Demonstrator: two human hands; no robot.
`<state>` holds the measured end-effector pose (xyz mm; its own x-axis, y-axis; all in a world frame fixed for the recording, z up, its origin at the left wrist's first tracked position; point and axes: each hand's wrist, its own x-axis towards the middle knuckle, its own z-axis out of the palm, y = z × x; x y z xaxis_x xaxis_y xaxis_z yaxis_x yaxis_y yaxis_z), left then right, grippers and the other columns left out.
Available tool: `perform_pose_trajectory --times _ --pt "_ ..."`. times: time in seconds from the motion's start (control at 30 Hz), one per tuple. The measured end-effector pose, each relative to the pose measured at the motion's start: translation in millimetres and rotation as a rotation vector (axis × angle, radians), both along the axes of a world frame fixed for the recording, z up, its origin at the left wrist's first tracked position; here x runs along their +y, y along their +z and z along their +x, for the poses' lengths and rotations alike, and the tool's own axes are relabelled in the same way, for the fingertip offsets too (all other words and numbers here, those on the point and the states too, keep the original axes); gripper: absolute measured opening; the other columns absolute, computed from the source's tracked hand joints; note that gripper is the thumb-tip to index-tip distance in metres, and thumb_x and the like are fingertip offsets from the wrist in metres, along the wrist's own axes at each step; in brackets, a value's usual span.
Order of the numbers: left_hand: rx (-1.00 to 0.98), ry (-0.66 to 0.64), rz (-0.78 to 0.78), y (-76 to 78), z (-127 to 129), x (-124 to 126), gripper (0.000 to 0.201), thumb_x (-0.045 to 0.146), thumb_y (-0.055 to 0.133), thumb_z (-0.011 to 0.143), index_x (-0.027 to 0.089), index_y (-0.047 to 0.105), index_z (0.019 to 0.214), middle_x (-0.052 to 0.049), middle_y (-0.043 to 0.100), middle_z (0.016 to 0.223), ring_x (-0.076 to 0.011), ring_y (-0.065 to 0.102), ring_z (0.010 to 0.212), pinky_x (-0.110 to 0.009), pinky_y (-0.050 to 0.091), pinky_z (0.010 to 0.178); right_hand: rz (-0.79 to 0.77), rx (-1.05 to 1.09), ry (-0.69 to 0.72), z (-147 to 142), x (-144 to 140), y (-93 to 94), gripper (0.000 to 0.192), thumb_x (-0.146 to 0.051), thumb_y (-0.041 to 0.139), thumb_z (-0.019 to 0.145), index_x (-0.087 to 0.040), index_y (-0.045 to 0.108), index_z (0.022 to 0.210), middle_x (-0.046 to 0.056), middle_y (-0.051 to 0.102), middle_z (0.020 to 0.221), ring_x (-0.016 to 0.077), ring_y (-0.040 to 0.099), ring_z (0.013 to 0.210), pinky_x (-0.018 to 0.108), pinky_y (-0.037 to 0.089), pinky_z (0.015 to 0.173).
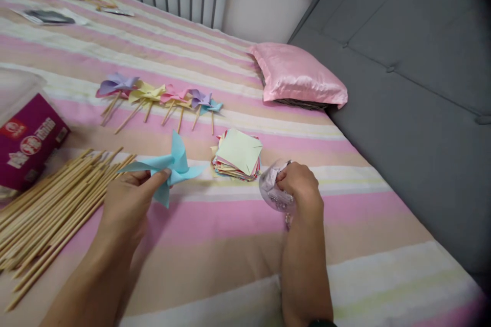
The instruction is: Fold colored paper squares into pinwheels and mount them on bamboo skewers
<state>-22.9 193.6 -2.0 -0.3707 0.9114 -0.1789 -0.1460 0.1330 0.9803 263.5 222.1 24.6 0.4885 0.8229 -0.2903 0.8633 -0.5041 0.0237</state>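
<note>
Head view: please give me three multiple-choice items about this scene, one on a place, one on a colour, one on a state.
1. Where is the stack of paper squares?
A. between the two hands
B. on the pillow
C. on the box

2. What colour is the pinwheel in the left hand?
A. red
B. light blue
C. black

3. What is the right hand doing?
A. lying flat and open
B. gripping a clear bag
C. holding a stick

Answers: 1 A, it lies on the bedspread between them; 2 B, its blades are light blue; 3 B, the fingers close on the bag.
</note>
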Motion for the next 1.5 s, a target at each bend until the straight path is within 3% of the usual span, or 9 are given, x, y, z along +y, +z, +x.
perform_pose_trajectory --times 0.3,0.5,0.63,0.77,0.93,1.03,1.13,1.3,1.5 --pt "-0.023 -0.014 0.01 -0.5 -1.8 -1.7 0.011 0.024 0.072 0.055 0.017 0.065 0.057 0.003 0.06 0.052 -0.0098 0.052 0.05 -0.019 0.038 0.045 0.07 0.01 -0.055 1.6 2.1 -6.3 0.028 -0.017 0.061 0.06 -0.02 0.071 0.086 0.012 0.069 0.094 0.0252 0.066 0.08 0.028 0.046 0.057" --pt "-0.003 -0.021 -0.007 0.0 -4.4 -2.9 0.013 0.027 0.072 0.055 0.015 0.066 0.056 0.001 0.061 0.051 -0.0102 0.051 0.047 -0.02 0.036 0.042 0.256 0.034 -0.028 -0.6 -16.1 13.8 0.023 -0.02 0.061 0.064 -0.026 0.073 0.082 0.007 0.072 0.085 0.0243 0.066 0.08 0.029 0.047 0.064" --pt "-0.006 -0.004 -0.022 1.6 -7.1 -3.8 0.012 0.026 0.07 0.056 0.015 0.066 0.056 0.001 0.061 0.051 -0.0101 0.051 0.046 -0.02 0.037 0.044 0.516 0.435 0.227 -25.2 -27.5 24.5 0.018 -0.024 0.06 0.07 -0.022 0.073 0.083 0.005 0.073 0.077 0.0191 0.067 0.073 0.026 0.049 0.067" --pt "0.015 0.04 -0.015 3.5 -12.0 -4.1 0.011 0.026 0.068 0.056 0.015 0.066 0.056 0.001 0.06 0.051 -0.0105 0.051 0.046 -0.021 0.036 0.044 0.44 0.845 0.486 -76.2 -26.5 10.1 0.016 -0.02 0.059 0.072 -0.02 0.072 0.082 0.003 0.073 0.081 0.0165 0.068 0.072 0.024 0.051 0.065" --pt "0.043 0.096 0.004 4.0 -19.1 -4.0 0.01 0.025 0.067 0.057 0.016 0.064 0.053 0.002 0.059 0.049 -0.0099 0.049 0.046 -0.021 0.036 0.046 0.381 0.685 0.689 -128.0 -21.0 -25.1 0.017 -0.012 0.059 0.072 -0.02 0.071 0.081 0.002 0.072 0.079 0.0151 0.066 0.072 0.025 0.05 0.071" --pt "0.039 0.107 0.024 2.8 -21.4 -4.4 0.01 0.024 0.067 0.058 0.016 0.064 0.054 0.002 0.058 0.049 -0.0096 0.049 0.047 -0.021 0.036 0.047 0.472 0.515 0.777 -138.7 -18.6 -40.8 0.021 -0.011 0.053 0.078 -0.02 0.07 0.086 0.004 0.07 0.09 0.018 0.064 0.086 0.028 0.047 0.079" --pt "0.035 0.111 0.023 2.0 -21.7 -4.6 0.011 0.024 0.067 0.059 0.016 0.064 0.052 0.002 0.057 0.048 -0.0099 0.049 0.047 -0.021 0.035 0.047 0.512 0.537 0.836 -138.3 -15.7 -50.3 0.024 -0.009 0.049 0.08 -0.019 0.069 0.09 0.005 0.069 0.095 0.0174 0.063 0.09 0.027 0.046 0.082" --pt "0.023 0.134 0.01 3.4 -20.2 -4.7 0.01 0.023 0.066 0.058 0.016 0.063 0.051 0.002 0.057 0.048 -0.0104 0.049 0.046 -0.022 0.034 0.046 0.486 0.673 0.752 -128.2 -12.8 -50.5 0.031 -0.006 0.05 0.074 -0.018 0.066 0.098 0.003 0.071 0.093 0.0139 0.065 0.083 0.024 0.047 0.081" --pt "0.033 0.121 0.023 2.6 -20.4 -5.3 0.01 0.023 0.065 0.059 0.017 0.064 0.052 0.002 0.058 0.049 -0.0105 0.049 0.047 -0.022 0.035 0.046 0.396 0.512 0.661 -129.6 -18.0 -40.3 0.023 -0.017 0.051 0.078 -0.02 0.071 0.088 0.004 0.073 0.089 0.0174 0.066 0.082 0.026 0.046 0.077"
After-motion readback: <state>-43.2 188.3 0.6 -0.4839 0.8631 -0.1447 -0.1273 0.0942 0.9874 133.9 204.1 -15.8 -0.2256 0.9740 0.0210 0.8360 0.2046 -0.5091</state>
